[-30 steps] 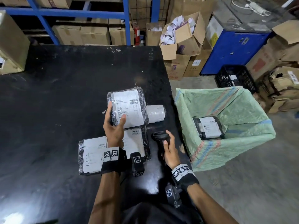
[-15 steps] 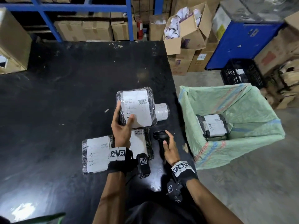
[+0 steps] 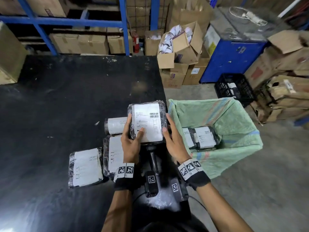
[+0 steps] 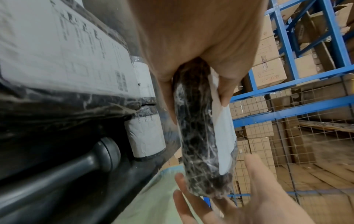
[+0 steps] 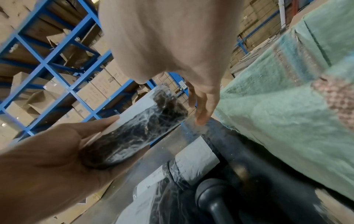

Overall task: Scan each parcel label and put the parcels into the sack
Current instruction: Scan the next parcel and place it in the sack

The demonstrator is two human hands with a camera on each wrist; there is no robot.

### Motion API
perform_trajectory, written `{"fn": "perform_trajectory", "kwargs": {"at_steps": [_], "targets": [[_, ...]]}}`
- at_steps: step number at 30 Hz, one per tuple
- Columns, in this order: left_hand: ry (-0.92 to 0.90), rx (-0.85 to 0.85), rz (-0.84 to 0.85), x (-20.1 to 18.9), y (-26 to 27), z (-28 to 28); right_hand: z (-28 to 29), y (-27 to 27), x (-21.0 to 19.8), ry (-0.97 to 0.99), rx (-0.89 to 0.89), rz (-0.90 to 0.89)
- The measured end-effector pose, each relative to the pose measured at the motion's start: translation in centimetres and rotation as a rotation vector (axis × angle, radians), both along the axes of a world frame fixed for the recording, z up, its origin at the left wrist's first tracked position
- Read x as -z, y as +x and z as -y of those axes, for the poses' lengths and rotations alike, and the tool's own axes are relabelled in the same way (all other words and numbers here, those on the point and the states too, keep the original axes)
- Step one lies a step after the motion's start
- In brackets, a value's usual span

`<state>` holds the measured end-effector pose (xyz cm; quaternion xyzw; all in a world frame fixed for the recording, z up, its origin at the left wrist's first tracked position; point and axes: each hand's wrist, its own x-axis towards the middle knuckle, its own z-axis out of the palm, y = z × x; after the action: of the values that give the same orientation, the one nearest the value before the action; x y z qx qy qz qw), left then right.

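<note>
Now | black plastic-wrapped parcel with white label is gripped by left hand, raised over black table edge | right hand is held open-fingered beside it | green woven sack lies just right

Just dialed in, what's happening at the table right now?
A person's left hand holds a wrapped parcel label up above the black table. The right hand reaches open toward its other side. The scanner lies on the table beneath. The green sack beside the table already holds parcels; three more wait on the table.
</note>
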<state>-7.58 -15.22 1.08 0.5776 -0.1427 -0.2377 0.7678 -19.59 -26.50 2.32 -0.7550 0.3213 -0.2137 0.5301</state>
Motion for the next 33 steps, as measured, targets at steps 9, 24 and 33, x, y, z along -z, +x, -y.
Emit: {"fn": "perform_trajectory", "kwargs": {"at_steps": [9, 24, 33], "targets": [[0.009, 0.078, 0.030, -1.7, -3.9, 4.8, 4.7, -2.9, -1.3, -0.083, -0.027, -0.078], [0.152, 0.272, 0.039, 0.6, -8.4, 15.0, 15.7, -8.3, 0.9, 0.070, 0.017, -0.105], [0.865, 0.323, 0.798, 6.8, -10.0, 17.4, 25.0, -11.5, 6.3, 0.208, -0.050, -0.400]]}}
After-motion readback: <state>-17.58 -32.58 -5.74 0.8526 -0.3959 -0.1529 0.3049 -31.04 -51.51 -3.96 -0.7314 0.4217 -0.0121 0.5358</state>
